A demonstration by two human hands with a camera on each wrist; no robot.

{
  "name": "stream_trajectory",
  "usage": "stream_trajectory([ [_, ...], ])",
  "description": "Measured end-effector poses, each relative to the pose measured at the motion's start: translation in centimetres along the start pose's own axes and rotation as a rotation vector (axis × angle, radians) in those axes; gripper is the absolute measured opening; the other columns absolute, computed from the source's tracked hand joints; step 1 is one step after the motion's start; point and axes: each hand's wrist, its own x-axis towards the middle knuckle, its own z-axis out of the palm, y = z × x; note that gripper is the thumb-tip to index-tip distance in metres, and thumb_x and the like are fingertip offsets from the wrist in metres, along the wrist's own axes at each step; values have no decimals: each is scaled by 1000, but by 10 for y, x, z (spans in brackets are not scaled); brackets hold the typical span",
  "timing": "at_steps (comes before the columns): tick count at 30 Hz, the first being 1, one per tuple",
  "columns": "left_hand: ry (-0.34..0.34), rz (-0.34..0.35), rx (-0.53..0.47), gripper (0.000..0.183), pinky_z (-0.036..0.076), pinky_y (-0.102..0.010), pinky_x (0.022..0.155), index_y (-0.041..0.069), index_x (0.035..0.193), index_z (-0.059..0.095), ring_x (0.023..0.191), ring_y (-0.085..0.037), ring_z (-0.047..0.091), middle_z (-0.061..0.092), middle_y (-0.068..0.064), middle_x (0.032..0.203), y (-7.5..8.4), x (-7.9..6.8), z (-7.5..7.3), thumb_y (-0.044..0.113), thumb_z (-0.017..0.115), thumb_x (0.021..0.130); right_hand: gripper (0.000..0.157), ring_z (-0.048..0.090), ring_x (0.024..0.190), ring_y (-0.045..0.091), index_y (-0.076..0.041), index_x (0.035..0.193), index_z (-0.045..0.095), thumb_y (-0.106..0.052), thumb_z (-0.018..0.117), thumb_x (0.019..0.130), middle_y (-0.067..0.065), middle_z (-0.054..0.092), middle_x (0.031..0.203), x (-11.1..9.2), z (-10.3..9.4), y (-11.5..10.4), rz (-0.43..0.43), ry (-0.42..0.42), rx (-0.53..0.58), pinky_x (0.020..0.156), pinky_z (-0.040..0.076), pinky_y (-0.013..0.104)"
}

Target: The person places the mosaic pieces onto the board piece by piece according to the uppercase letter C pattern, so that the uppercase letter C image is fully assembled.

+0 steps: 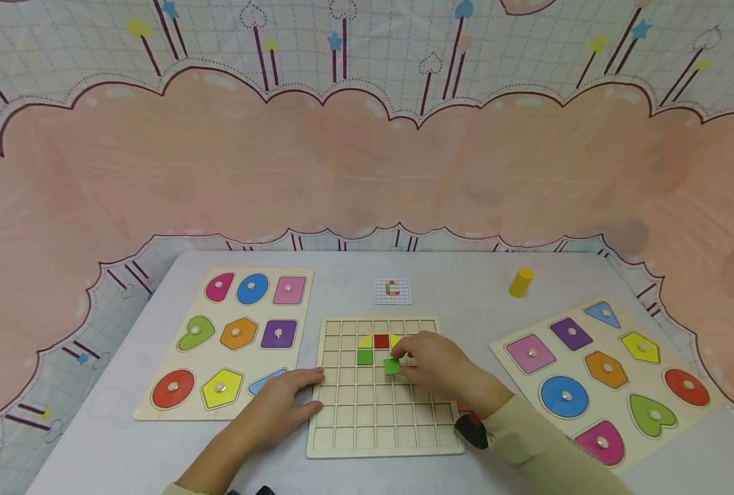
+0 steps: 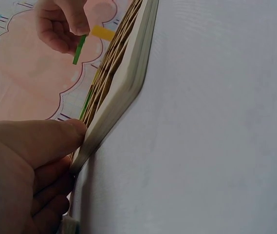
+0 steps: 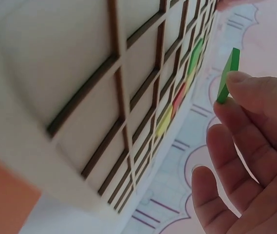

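Note:
A wooden grid board (image 1: 385,436) lies flat on the table. My left hand (image 1: 280,404) rests at its left side, thumb and fingertips touching the edge. Over the grid, my right hand (image 1: 444,368) pinches a green square tile (image 3: 229,75) between thumb and index finger; the right wrist view shows the tile tilted and apart from the board. Set in the grid are a yellow rounded tile (image 1: 365,342), a red square tile (image 1: 381,341), another yellow tile (image 1: 394,340) partly behind the right fingers, and a green tile (image 1: 364,357) under the first yellow one.
A small pattern card (image 1: 393,290) lies behind the board. Knobbed shape puzzles stand on both sides, a left puzzle board (image 1: 203,364) and a right puzzle board (image 1: 590,344). A yellow cylinder (image 1: 520,282) is at the back right. Something red-orange (image 1: 466,407) shows partly beneath the right wrist.

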Motion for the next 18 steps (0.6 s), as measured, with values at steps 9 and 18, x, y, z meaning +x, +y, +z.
stream_trajectory([
  [9, -1, -7, 6, 42, 42, -50, 108, 5, 126, 67, 129, -31, 54, 64, -3, 134, 1, 0, 1, 13, 78, 87, 19, 63, 97, 20, -11, 107, 73, -9, 72, 88, 1, 71, 105, 11, 8, -8, -17, -15, -12, 85, 54, 39],
  [18, 4, 11, 15, 41, 43, -50, 107, 4, 126, 67, 128, -30, 55, 64, -4, 133, -1, 0, 0, 12, 77, 87, 18, 63, 100, 20, -11, 106, 73, -10, 72, 88, -1, 72, 103, 19, 14, -14, -75, -10, -36, 83, 54, 37],
])
